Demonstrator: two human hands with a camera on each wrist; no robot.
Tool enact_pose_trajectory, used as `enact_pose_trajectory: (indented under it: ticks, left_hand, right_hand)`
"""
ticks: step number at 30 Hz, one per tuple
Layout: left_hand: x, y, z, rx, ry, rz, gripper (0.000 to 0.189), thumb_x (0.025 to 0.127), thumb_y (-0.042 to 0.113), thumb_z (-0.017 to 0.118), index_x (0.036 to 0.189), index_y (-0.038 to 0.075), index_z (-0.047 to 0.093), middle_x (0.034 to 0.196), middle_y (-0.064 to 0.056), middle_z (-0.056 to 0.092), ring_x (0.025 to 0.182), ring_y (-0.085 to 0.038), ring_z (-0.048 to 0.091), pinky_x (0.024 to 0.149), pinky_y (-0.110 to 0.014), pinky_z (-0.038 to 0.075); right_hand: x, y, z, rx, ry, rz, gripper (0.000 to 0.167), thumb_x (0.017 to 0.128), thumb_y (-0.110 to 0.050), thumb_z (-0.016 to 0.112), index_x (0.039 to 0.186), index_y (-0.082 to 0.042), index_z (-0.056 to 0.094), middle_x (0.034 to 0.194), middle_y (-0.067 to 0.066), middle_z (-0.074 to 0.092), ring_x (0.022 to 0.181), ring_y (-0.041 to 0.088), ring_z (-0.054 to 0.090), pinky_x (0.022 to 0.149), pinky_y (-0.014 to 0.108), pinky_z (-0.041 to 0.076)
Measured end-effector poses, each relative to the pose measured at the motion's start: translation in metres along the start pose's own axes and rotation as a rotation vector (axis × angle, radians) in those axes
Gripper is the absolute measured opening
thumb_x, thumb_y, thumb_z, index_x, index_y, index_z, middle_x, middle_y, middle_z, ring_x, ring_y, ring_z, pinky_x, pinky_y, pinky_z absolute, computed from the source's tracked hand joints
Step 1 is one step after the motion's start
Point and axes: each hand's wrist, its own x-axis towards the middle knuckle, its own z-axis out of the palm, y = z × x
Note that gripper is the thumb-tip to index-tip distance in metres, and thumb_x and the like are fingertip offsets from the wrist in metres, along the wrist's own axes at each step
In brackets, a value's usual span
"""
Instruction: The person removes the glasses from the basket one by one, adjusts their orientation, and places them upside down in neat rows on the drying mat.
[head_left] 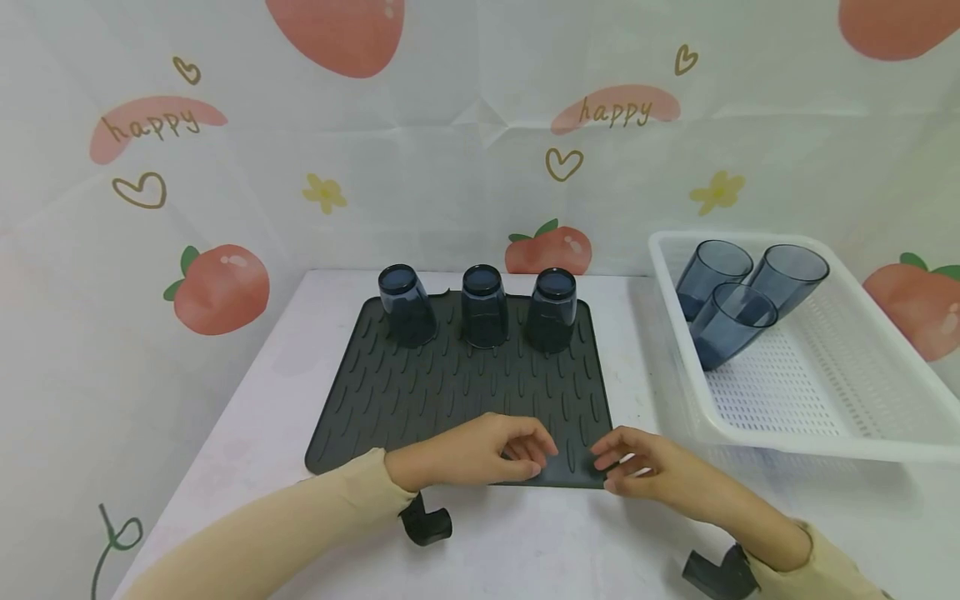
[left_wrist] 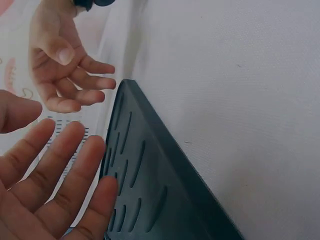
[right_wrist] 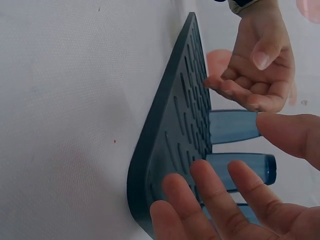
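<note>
Over the near part of a black ridged drying mat [head_left: 450,396] hovers my left hand [head_left: 487,450], its fingers relaxed and nothing in it. Beside the mat's near right corner is my right hand [head_left: 656,475], also holding nothing, with fingers loosely bent. A gap separates the two hands; the wrist views show both palms bare. Along the mat's far edge three blue-tinted glasses stand upside down in a row: a left glass [head_left: 408,308], a middle glass [head_left: 484,308] and a right glass [head_left: 552,312]. Two of them show clearly in the right wrist view, including one glass [right_wrist: 232,125].
A white plastic basket [head_left: 750,435] stands on the right side of the white table [head_left: 547,542]. Three more blue glasses [head_left: 731,325] lean together, mouths up, at its left end. A printed cloth [head_left: 450,183] hangs behind the table.
</note>
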Motion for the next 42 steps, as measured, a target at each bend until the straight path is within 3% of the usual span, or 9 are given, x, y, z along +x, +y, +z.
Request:
enact_pose_trajectory:
  ticks: [10,24,30,37,42]
  left_hand:
    - [0.0,-0.002,-0.001,0.036,-0.055,-0.023,0.022,0.095,0.011,0.061,0.116,0.006,0.063,0.1,0.0,0.068,0.089,0.003,0.06,0.083,-0.015,0.05]
    - [-0.002,-0.001,-0.005,0.064,-0.051,-0.038,0.021,0.096,0.013,0.06,0.117,0.009,0.063,0.102,0.0,0.068,0.09,0.003,0.06,0.084,-0.016,0.05]
    - [-0.002,-0.001,-0.006,0.061,-0.054,-0.035,0.021,0.097,0.012,0.059,0.117,0.009,0.063,0.101,0.002,0.068,0.09,0.003,0.06,0.083,-0.016,0.05]
    - [-0.003,0.001,-0.006,0.062,-0.045,-0.042,0.022,0.096,0.012,0.059,0.117,0.008,0.063,0.103,0.0,0.068,0.091,0.003,0.06,0.084,-0.016,0.05]
    - [-0.002,0.0,-0.005,0.057,-0.05,-0.045,0.022,0.097,0.011,0.059,0.118,0.008,0.062,0.104,-0.002,0.068,0.09,0.002,0.06,0.084,-0.016,0.05]
  right_hand:
    - [-0.001,0.0,0.0,-0.011,0.009,-0.026,0.036,0.091,-0.009,0.065,0.12,0.008,0.052,0.112,0.02,0.062,0.094,0.022,0.063,0.075,0.025,0.053]
    - [-0.004,-0.011,-0.005,-0.053,0.023,-0.034,0.036,0.092,-0.011,0.065,0.122,0.006,0.052,0.116,0.02,0.06,0.099,0.028,0.063,0.077,0.026,0.053]
    - [-0.011,-0.025,-0.011,-0.128,0.088,-0.086,0.035,0.092,-0.014,0.065,0.122,0.0,0.054,0.118,0.017,0.06,0.101,0.021,0.064,0.081,0.026,0.054]
    - [-0.02,-0.049,-0.025,-0.239,0.184,-0.063,0.034,0.093,-0.023,0.066,0.123,-0.013,0.056,0.12,0.008,0.062,0.104,0.014,0.064,0.083,0.026,0.054]
    - [-0.022,-0.055,-0.04,-0.262,0.286,-0.122,0.032,0.094,-0.015,0.064,0.125,-0.016,0.056,0.118,0.001,0.064,0.102,0.007,0.064,0.08,0.024,0.055]
